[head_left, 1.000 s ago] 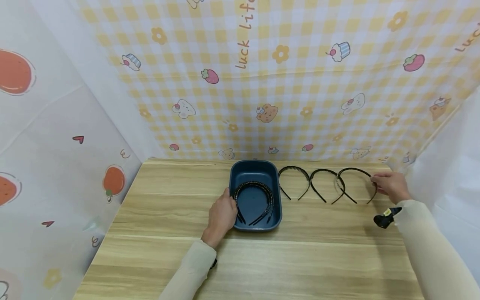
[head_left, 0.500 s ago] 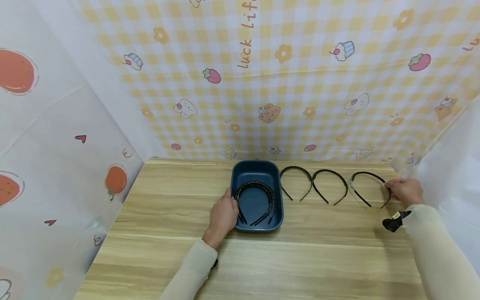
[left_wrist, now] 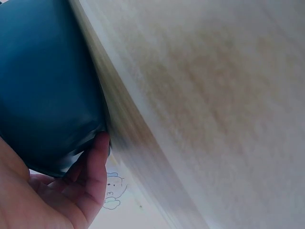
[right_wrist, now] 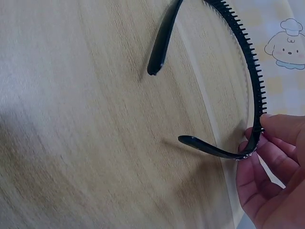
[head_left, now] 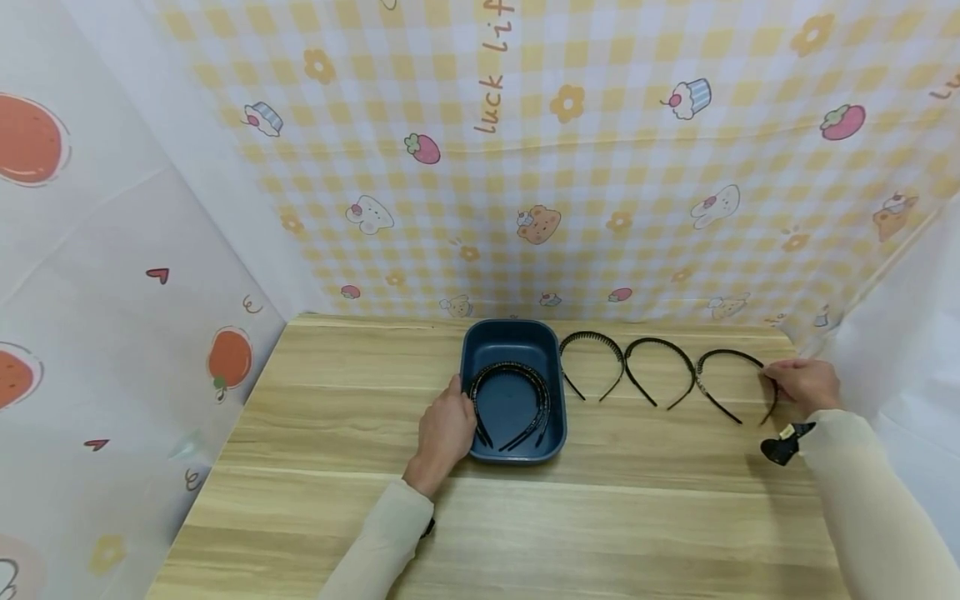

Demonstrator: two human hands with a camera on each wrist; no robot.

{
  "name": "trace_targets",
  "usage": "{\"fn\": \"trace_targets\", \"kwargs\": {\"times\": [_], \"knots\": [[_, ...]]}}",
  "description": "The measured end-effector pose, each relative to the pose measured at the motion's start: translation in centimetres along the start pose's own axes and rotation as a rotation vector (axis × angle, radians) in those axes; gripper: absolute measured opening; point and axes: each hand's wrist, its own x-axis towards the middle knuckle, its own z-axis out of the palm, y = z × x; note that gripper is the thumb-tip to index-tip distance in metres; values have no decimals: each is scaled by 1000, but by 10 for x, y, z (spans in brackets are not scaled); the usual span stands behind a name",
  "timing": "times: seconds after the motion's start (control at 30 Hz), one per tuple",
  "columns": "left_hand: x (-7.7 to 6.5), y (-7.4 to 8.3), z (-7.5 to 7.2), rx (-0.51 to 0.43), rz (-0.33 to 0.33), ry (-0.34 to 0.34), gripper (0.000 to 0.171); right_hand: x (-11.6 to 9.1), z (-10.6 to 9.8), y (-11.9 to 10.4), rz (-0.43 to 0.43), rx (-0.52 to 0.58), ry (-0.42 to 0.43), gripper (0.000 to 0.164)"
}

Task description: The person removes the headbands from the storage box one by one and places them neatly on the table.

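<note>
My left hand (head_left: 444, 425) grips the left rim of a dark blue rectangular tray (head_left: 555, 446); in the left wrist view the fingers bend round the tray's wall (left_wrist: 52, 86). Inside the tray lie several dark headbands (head_left: 510, 367), nested together. At the right, my right hand (head_left: 806, 383) pinches one side of a black headband (head_left: 727, 352). The right wrist view shows this headband (right_wrist: 255, 78) with comb teeth along its band and small shiny stones near the fingers. Its two tips point toward the front of the table.
Two more black headbands stand in a row between the tray and the held one: a toothed headband (head_left: 592, 336) beside the tray and a headband (head_left: 660, 342) to its right. A wooden table (head_left: 600, 533) bears everything. A checked cloth (head_left: 450, 208) hangs behind.
My right hand has moved the held headband to the right, off the neighbouring one it overlapped, then slightly back toward it and nearer the front. The left hand stays on the tray.
</note>
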Motion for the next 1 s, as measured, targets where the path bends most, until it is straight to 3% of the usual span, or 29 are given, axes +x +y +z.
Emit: {"fn": "trace_targets", "kwargs": {"times": [0.37, 0.57, 0.67, 0.83, 1.0], "knots": [[0, 0, 0, 0, 10, 12, 40, -3, 1, -4, -15, 42, -7, 15], [0, -1, 1, 4, 15, 16, 40, 0, 2, -2, 22, 169, -40, 17], [0, -1, 1, 4, 13, 13, 39, -1, 2, -2, 16, 114, -30, 12], [1, -1, 0, 4, 6, 10, 39, -7, 5, -8, -64, -51, 37, 50], [1, 0, -1, 1, 12, 8, 39, -12, 19, -27, -112, -45, 44, 60]]}}
